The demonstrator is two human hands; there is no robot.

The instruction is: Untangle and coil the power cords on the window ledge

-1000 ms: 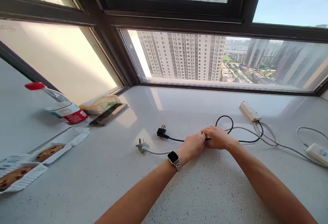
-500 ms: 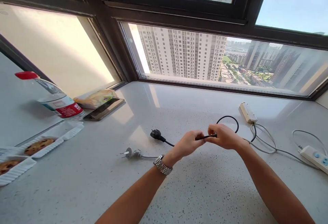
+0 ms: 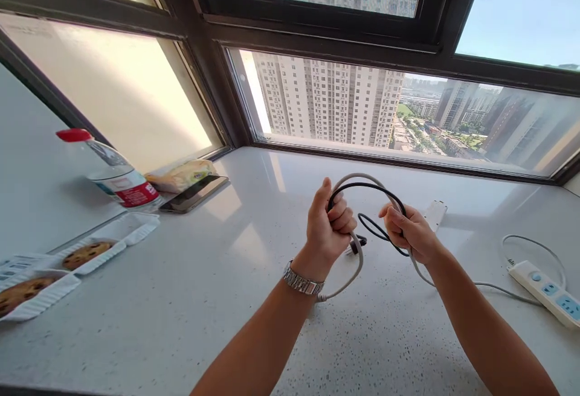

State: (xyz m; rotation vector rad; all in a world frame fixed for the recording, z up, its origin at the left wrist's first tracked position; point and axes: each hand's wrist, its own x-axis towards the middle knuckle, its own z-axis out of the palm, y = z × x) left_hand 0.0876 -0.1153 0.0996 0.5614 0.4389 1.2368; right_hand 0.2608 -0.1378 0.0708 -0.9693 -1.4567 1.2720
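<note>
My left hand (image 3: pixel 328 227) is raised above the white speckled counter (image 3: pixel 217 299) with its fingers closed around a black cable (image 3: pixel 362 186) and a grey-white cable (image 3: pixel 357 177). Both cables arch over to my right hand (image 3: pixel 408 232), which grips them too. A loop of the black cable hangs between my hands. A length of the grey-white cable hangs below my left wrist, and a plug end (image 3: pixel 356 244) dangles just right of my left hand. The grey-white cable runs on to the right along the counter. A metal watch band sits on my left wrist.
A white power strip (image 3: pixel 546 290) with blue buttons lies at the right edge; another white strip (image 3: pixel 435 213) lies behind my right hand. At the left are a red-capped water bottle (image 3: pixel 115 175), a phone (image 3: pixel 194 194), a snack bag (image 3: pixel 183 175) and cookies in white trays (image 3: pixel 86 254).
Both hands have lifted the two cables off the counter and gathered them into a loop. The plugs that lay on the counter to the left are now drawn up near my left hand.
</note>
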